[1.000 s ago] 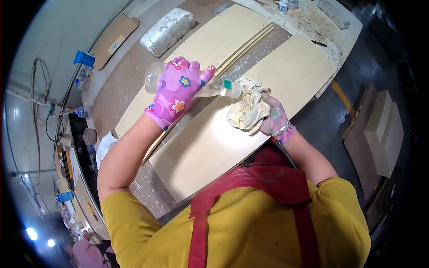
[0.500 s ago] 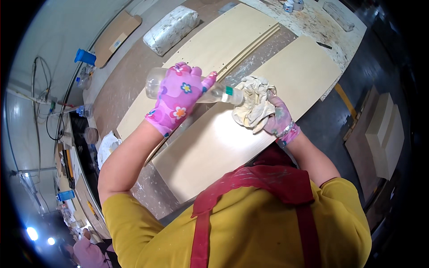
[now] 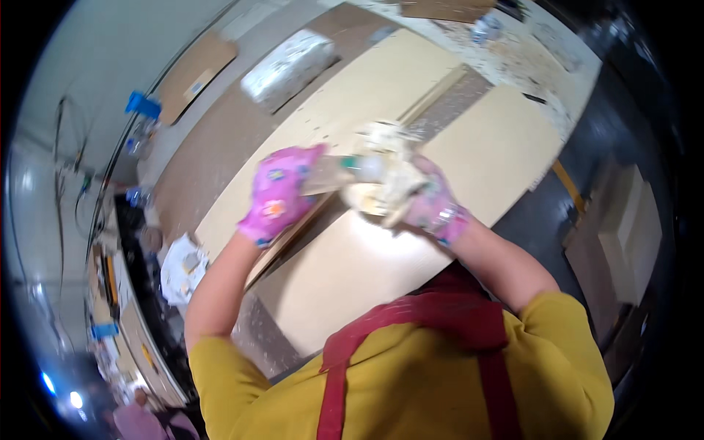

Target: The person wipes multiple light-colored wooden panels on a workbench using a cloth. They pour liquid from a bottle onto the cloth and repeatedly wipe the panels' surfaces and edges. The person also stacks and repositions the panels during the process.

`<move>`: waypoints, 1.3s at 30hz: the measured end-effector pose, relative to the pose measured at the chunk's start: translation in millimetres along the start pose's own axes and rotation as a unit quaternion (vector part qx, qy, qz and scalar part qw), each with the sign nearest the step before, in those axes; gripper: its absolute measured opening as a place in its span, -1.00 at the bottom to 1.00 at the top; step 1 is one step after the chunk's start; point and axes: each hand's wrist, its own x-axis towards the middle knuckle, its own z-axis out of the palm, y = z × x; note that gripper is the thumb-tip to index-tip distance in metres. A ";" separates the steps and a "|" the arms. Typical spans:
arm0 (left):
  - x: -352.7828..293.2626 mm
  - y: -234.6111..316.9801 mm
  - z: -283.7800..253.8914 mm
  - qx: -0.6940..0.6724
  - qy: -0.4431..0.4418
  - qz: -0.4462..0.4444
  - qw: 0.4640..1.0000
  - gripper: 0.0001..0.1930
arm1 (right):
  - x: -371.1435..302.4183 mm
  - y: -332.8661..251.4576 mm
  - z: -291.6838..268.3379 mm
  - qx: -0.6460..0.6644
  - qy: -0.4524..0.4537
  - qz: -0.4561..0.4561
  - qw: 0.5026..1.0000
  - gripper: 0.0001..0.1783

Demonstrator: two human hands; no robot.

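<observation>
My left hand [image 3: 280, 192], in a pink flowered glove, is wrapped round a clear plastic bottle [image 3: 323, 174] tilted on its side. The bottle's neck, with a green band, points right and meets a crumpled cream cloth [image 3: 381, 187]. My right hand [image 3: 434, 204], gloved in a paler flowered pattern, grips that cloth from its right side. Both hands are over a pale flat board [image 3: 323, 301], on which a bright patch of light falls. Motion blurs the bottle and cloth, and whether they touch firmly I cannot tell.
A second pale board [image 3: 374, 81] with small holes lies beyond, a narrow strip [image 3: 433, 95] along it. A wrapped white block [image 3: 290, 67] stands at the back. White cloth or paper [image 3: 182, 270] lies at the left. Brown and cream panels [image 3: 623, 235] lean at the right.
The bottle and cloth have come closer together. My left hand has moved down and slightly left; my right hand has moved left and down with the cloth. The view has shifted a little.
</observation>
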 end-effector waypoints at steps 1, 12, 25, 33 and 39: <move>-0.6 -11.6 -0.9 -0.012 0.021 -0.036 0.999 -0.25 | 20.8 5.3 11.2 -0.070 0.061 -0.028 0.995 -0.43; -14.9 -240.9 7.6 -0.183 0.329 -0.329 0.866 -0.15 | 33.8 -3.6 25.7 -0.133 0.096 -0.099 0.981 -0.44; 13.4 -236.1 68.8 -0.230 0.373 -0.438 0.785 -0.21 | -328.4 -126.8 -5.1 -0.874 0.395 -0.281 0.038 -0.50; -28.6 -108.1 61.0 -0.252 0.377 -0.204 0.868 -0.45 | -277.8 -126.3 10.8 -0.542 0.249 -0.442 0.670 -0.48; -23.2 106.2 109.6 -0.113 0.122 -0.089 0.982 -0.43 | -274.8 -213.3 49.6 -0.407 0.294 -0.536 0.679 -0.60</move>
